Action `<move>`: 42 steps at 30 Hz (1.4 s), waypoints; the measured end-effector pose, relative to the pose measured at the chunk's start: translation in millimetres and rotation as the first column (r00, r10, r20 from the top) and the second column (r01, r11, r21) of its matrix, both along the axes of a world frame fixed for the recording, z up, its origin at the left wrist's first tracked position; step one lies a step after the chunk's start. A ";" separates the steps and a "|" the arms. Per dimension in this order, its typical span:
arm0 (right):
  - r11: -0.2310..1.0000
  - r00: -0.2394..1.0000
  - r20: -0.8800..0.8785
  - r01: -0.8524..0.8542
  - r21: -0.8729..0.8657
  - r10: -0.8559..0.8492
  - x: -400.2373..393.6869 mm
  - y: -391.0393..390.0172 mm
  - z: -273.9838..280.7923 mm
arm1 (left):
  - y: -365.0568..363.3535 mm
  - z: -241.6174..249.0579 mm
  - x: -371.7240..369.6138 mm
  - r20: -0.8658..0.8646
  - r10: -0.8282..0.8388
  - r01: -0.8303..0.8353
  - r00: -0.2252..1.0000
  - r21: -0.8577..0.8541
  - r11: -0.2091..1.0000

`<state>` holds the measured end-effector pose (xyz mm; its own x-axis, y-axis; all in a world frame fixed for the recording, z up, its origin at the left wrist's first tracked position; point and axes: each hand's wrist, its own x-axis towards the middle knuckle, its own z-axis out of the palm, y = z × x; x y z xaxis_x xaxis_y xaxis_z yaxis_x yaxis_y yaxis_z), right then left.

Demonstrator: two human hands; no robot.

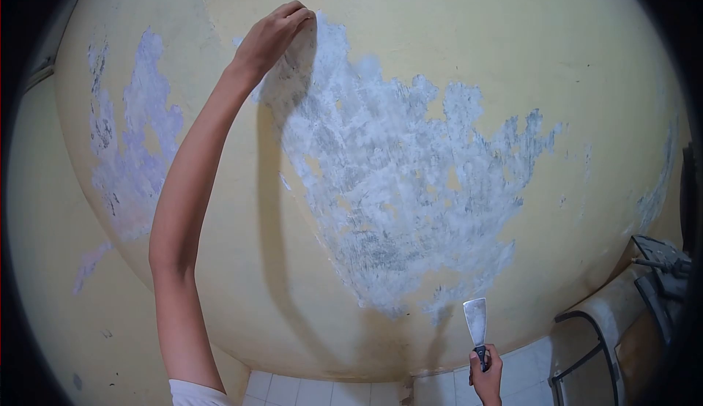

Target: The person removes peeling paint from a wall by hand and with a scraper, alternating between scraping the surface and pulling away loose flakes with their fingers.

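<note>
My left hand [277,36] reaches high, its fingers pinched together at the upper left edge of a large bare patch [395,164] on the yellow painted wall [586,47]. Whatever lies between those fingertips, if anything, is hidden. Low on the right, my right hand [487,378] grips a putty knife [476,322] by its black handle. Its metal blade points up, just below the lower edge of the patch. The patch shows whitish-grey plaster with ragged paint edges and small flecks of yellow paint left on it.
Another stripped, lilac-tinted patch [146,120] lies on the wall to the left. White tiles [315,391] cover the floor along the wall's foot. At the lower right stand a dark curved metal frame [586,318] and dark equipment [659,274].
</note>
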<state>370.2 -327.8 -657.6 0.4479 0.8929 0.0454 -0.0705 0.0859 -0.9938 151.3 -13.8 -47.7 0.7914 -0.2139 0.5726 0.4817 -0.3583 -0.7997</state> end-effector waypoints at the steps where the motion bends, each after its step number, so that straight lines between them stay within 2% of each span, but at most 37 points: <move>1: 1.000 0.999 -0.034 -0.006 -0.017 0.005 -2.8 0.7 0.9 | 0.4 0.4 -1.4 0.005 0.012 -0.012 1.000 -0.028 1.000; 3: 1.000 0.999 -0.049 -0.011 -0.013 0.010 -8.0 2.3 -1.1 | 1.0 0.6 -3.5 0.008 0.023 -0.023 1.000 -0.056 0.998; 6: 1.000 0.999 -0.049 -0.010 -0.006 0.010 -15.7 2.2 -1.9 | 1.1 1.2 -7.5 -0.009 0.071 -0.071 0.997 -0.007 0.997; 8: 1.000 0.999 -0.035 -0.005 -0.005 0.005 -17.8 2.8 -2.0 | 2.2 3.8 -6.1 -0.066 0.077 -0.070 0.995 0.102 0.992; 9: 1.000 0.999 -0.042 0.003 -0.012 -0.004 -18.4 2.6 -2.7 | 4.5 5.7 -5.5 -0.065 0.074 -0.067 0.995 0.102 0.993; 11: 0.999 0.999 -0.049 0.016 -0.029 -0.017 -20.0 -0.8 -3.1 | 9.6 6.9 -2.4 -0.071 0.234 -0.211 0.970 0.236 0.949; 12: 1.000 0.999 -0.048 0.015 -0.025 -0.016 -18.9 -2.1 -1.7 | 12.4 9.6 -1.4 -0.071 0.228 -0.206 0.971 0.229 0.951; 14: 0.999 0.999 -0.043 0.024 -0.027 -0.025 -15.4 -7.8 0.8 | 14.9 16.1 -1.9 -0.103 0.278 -0.213 0.955 0.417 0.884; 15: 0.999 0.999 -0.029 0.040 -0.015 -0.040 -14.0 -10.1 1.9 | 15.0 15.7 -3.4 -0.102 0.270 -0.206 0.957 0.415 0.886; 18: 0.997 0.997 -0.034 0.076 -0.001 -0.076 -11.2 -16.8 -1.1 | 11.2 12.0 -10.7 -0.158 0.252 -0.182 0.955 0.360 0.915; 20: 0.996 0.995 -0.054 0.090 -0.002 -0.090 -9.5 -21.4 -4.8 | 6.7 0.7 -19.1 -0.196 0.142 -0.119 0.970 0.125 0.985; 21: 0.996 0.995 -0.054 0.087 -0.013 -0.087 -8.7 -24.3 -6.4 | 3.7 -4.5 -23.0 -0.199 0.144 -0.121 0.969 0.124 0.985; 23: 0.996 0.995 -0.053 0.080 -0.027 -0.082 -9.8 -28.6 -7.4 | -2.0 -13.0 -30.2 -0.083 0.076 -0.080 0.994 -0.046 0.996; 27: 0.997 0.998 -0.024 0.060 -0.041 -0.061 -10.5 -34.4 -7.1 | 6.5 -11.0 -35.0 0.017 0.066 -0.066 0.998 -0.016 0.998; 30: 0.998 0.999 -0.022 0.048 -0.039 -0.049 -10.9 -35.6 -4.2 | -4.7 -12.1 -19.0 0.118 0.009 0.002 0.993 -0.093 0.996; 32: 0.998 0.998 -0.026 0.049 -0.039 -0.050 -10.9 -37.2 -4.1 | -4.4 -10.9 -3.2 0.245 -0.136 0.180 0.960 -0.170 0.969; 36: 0.997 0.998 0.013 0.062 -0.041 -0.062 -10.0 -46.4 -5.2 | 6.6 -5.2 14.6 0.332 -0.057 0.142 0.942 -0.238 0.961; 38: 0.997 0.998 0.012 0.067 -0.045 -0.066 -7.1 -54.7 -3.5 | 13.1 -3.3 17.5 0.409 -0.087 0.219 0.908 -0.287 0.933; 39: 0.995 0.996 -0.017 0.081 -0.062 -0.082 -6.2 -61.3 -4.4 | 19.7 -2.3 17.6 0.410 -0.088 0.221 0.908 -0.288 0.932; 41: 0.992 0.993 -0.047 0.101 -0.081 -0.105 -3.1 -72.5 -8.8 | 31.9 -1.1 17.7 0.526 -0.194 0.324 0.828 -0.165 0.932; 42: 0.988 0.987 0.069 0.148 -0.050 -0.144 -1.0 -77.2 -12.9 | 28.0 -2.5 17.7 0.525 -0.195 0.325 0.829 -0.168 0.931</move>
<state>369.2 -405.1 -670.5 0.5713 0.8201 0.0316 0.0035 0.0360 -0.9993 169.0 14.2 -50.3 0.3253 -0.1764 0.9290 0.6469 -0.6751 -0.3547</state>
